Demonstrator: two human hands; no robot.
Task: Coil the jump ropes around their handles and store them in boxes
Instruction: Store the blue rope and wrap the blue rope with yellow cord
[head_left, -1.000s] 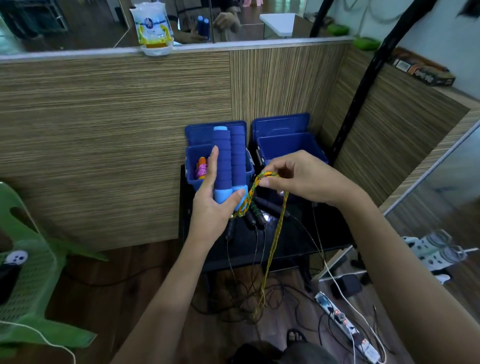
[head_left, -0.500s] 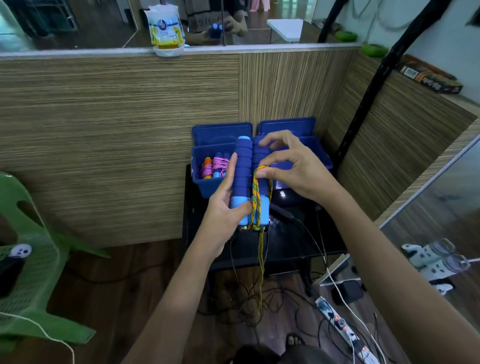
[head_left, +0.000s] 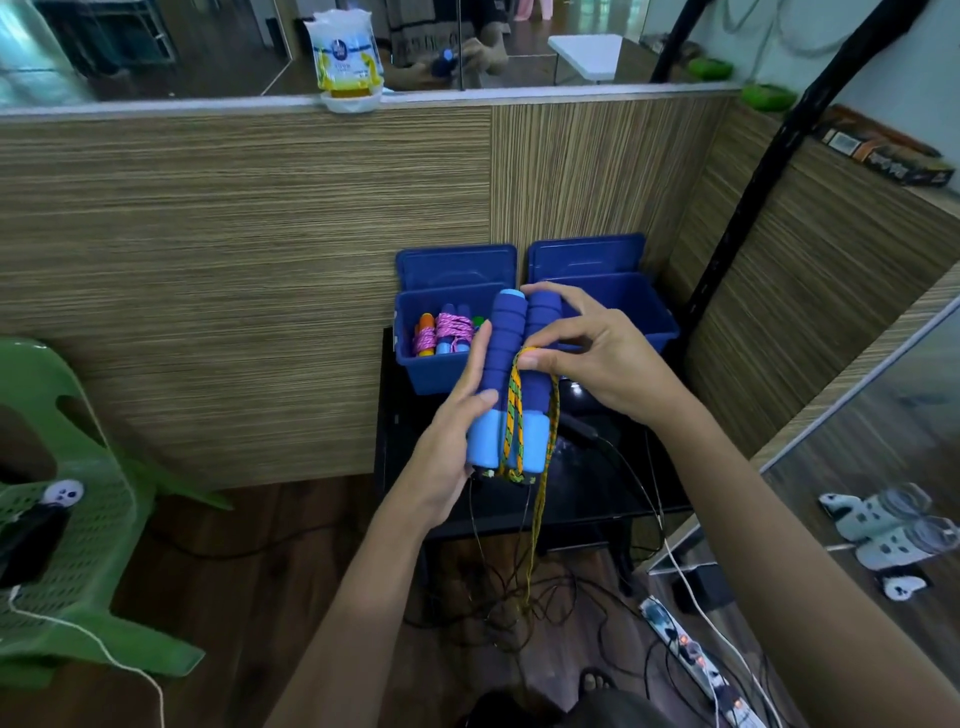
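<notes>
My left hand (head_left: 452, 441) grips two blue foam handles (head_left: 506, 374) held upright side by side, light blue caps at the bottom. A yellow, green and orange braided rope (head_left: 511, 410) runs up between the handles. My right hand (head_left: 597, 358) pinches the rope's loop against the handles near their middle. The rest of the rope hangs down to the floor. Behind the handles stand two open blue boxes on a black table (head_left: 597, 499). The left box (head_left: 431, 369) holds a pink-roped bundle (head_left: 452, 332) with coloured handles. The right box (head_left: 649, 317) shows nothing inside that I can see.
A green plastic chair (head_left: 67, 519) stands at the left. Black cables and another black rope (head_left: 587, 431) trail over the table and floor. A white power strip (head_left: 691, 654) lies at the lower right. A wood-panelled partition (head_left: 260, 260) backs the boxes.
My right hand has carried the rope loop up from below the handles onto their middle. The handles have shifted right and lower, in front of both boxes.
</notes>
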